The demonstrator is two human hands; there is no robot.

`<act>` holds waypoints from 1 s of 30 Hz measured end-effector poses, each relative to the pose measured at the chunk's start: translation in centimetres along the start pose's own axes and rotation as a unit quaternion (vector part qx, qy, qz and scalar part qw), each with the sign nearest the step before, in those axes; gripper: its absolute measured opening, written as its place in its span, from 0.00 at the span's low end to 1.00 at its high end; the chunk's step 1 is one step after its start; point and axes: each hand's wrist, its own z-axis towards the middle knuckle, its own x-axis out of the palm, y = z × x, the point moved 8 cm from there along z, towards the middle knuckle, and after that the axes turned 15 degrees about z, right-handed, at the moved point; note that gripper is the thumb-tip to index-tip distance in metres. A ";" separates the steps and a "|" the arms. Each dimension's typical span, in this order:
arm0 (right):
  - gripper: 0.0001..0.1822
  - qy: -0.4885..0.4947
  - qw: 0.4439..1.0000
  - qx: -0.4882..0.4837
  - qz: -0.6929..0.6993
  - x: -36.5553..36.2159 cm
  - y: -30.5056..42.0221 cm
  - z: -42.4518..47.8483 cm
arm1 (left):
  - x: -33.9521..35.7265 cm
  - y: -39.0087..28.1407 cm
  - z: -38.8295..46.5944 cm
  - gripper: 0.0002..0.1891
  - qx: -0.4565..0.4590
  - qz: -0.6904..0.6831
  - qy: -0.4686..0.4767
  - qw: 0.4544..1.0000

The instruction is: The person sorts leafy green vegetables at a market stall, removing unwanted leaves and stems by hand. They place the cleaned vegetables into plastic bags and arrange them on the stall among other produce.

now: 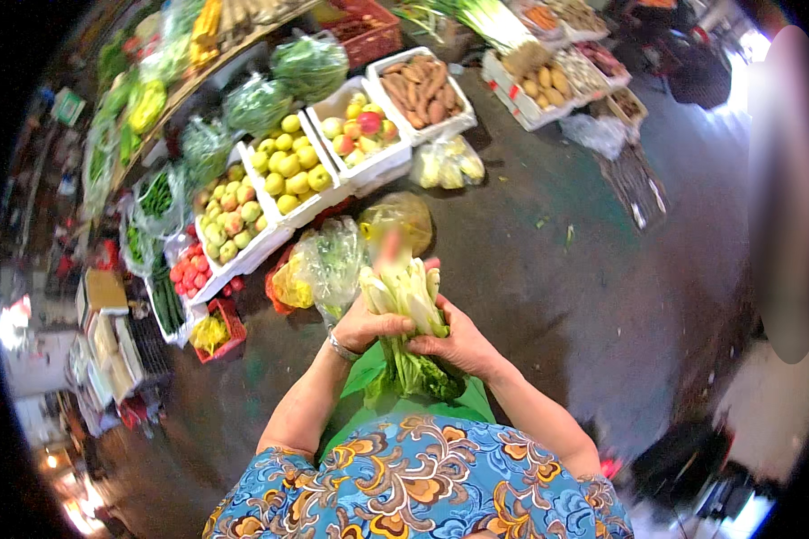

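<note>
A bunch of leafy green vegetable point(411, 303) with pale stalks is held in front of my body, its stalk ends pointing away and its dark green leaves hanging towards me. My left hand point(371, 323) grips it from the left side, with a bracelet at the wrist. From the right, my right hand point(462, 340) closes round the same bunch, thumbs near each other on the stalks. Just beyond lie a clear plastic bag of greens point(337, 263) and a yellowish plastic bag point(408, 215) on the floor. A blurred patch covers part of the area above the stalk ends.
White foam boxes of apples point(232, 222), yellow fruit point(290, 165), mixed fruit point(361, 131) and sweet potatoes point(423, 91) stand ahead and left. A small red basket point(232, 330) sits at the left. Farther right are a box of potatoes point(546, 87) and flattened cardboard point(630, 182) on the floor.
</note>
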 end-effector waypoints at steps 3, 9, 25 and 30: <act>0.48 0.010 0.998 0.013 0.063 -1.7 0.6 2.2 | -0.6 0.4 0.7 0.54 -0.053 -0.023 -0.014 0.998; 0.44 0.141 0.921 -0.052 -0.359 -1.6 5.9 9.4 | -3.9 1.9 3.6 0.49 -0.119 0.022 -0.099 0.988; 0.48 0.362 0.888 0.127 -0.253 3.5 15.2 29.2 | -19.7 -6.3 12.5 0.36 0.129 -0.073 -0.310 0.939; 0.44 0.375 0.882 0.222 -0.180 0.0 16.3 33.6 | -23.7 -7.1 10.3 0.30 0.186 -0.285 -0.433 0.835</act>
